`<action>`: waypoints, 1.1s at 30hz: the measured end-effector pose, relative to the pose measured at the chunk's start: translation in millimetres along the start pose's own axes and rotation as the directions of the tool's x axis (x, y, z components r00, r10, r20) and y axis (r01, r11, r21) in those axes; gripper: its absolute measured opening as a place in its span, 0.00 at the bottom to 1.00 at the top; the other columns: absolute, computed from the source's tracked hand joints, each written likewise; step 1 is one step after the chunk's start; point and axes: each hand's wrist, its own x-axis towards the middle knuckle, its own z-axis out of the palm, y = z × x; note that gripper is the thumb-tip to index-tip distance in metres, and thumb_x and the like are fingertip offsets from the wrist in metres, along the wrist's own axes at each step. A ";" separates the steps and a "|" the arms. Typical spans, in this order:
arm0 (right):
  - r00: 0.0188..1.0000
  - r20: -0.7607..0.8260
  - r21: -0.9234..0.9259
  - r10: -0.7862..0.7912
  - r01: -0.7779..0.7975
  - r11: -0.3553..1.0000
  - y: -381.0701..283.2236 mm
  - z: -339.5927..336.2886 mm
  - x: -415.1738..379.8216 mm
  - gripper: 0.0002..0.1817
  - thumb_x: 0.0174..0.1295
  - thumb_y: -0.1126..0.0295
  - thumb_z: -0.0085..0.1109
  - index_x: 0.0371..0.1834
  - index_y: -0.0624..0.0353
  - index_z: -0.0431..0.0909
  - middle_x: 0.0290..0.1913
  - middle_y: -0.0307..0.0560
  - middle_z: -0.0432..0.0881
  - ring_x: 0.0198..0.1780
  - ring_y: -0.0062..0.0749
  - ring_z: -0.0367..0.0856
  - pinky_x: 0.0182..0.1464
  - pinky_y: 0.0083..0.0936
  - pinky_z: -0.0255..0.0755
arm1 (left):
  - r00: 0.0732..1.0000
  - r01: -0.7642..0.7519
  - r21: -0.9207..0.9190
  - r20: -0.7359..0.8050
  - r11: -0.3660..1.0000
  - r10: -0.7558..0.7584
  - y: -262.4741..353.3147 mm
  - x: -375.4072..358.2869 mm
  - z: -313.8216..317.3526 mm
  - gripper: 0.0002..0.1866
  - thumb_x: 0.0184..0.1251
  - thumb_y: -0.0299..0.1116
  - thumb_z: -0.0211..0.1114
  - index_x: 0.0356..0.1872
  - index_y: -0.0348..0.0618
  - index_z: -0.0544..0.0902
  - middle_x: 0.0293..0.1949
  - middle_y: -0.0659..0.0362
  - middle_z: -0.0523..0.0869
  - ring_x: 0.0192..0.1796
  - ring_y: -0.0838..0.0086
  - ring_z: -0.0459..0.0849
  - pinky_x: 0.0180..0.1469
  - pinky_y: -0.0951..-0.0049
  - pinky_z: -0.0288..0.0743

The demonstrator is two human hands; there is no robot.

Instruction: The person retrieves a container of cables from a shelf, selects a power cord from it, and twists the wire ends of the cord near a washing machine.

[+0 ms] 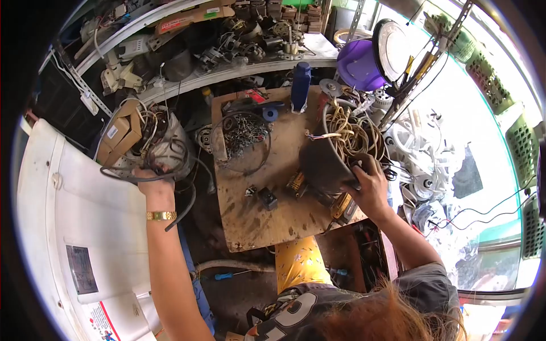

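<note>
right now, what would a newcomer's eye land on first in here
Probably the bright purple tub beside the shelf at upper right, then the tall blue bottle standing at the far edge of the wooden table. After those, the yellow patterned cloth below the near edge and the tan cords just beyond the right hand.

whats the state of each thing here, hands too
left hand: closed on black cable
black cable: looped
right hand: gripping dark curved piece's edge
dark curved piece: raised, tilted
tan cables: coiled, tangled
small metal parts: loose heap
blue bottle: upright
gold band: fastened around left wrist
</note>
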 end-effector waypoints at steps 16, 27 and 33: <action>0.976 -0.105 0.010 -0.193 0.195 0.981 63.9 -87.3 166.3 0.36 0.35 0.65 0.78 0.52 0.64 0.75 0.54 0.57 0.72 0.54 0.46 0.75 0.54 0.33 0.70 | 0.897 -0.338 0.931 0.274 0.139 0.347 -120.5 -4.7 -159.7 0.26 0.66 0.43 0.56 0.53 0.27 0.68 0.53 0.38 0.72 0.57 0.45 0.69 0.62 0.58 0.62; 0.962 -0.152 -0.370 -0.227 0.158 0.915 115.2 9.4 391.9 0.33 0.39 0.64 0.75 0.54 0.47 0.74 0.56 0.50 0.68 0.48 0.50 0.78 0.46 0.42 0.75 | 0.926 -0.306 0.950 0.311 -0.054 0.215 -172.2 -82.3 -135.8 0.15 0.68 0.35 0.53 0.47 0.34 0.69 0.48 0.38 0.75 0.59 0.38 0.65 0.59 0.48 0.62; 0.974 -0.127 -0.542 -0.190 0.092 0.835 133.8 55.5 484.5 0.32 0.44 0.64 0.72 0.55 0.34 0.72 0.58 0.48 0.66 0.47 0.51 0.80 0.39 0.43 0.79 | 0.945 -0.297 0.943 0.313 -0.148 0.096 -169.5 -77.9 -124.1 0.13 0.71 0.34 0.48 0.48 0.36 0.69 0.50 0.37 0.74 0.57 0.40 0.69 0.52 0.49 0.66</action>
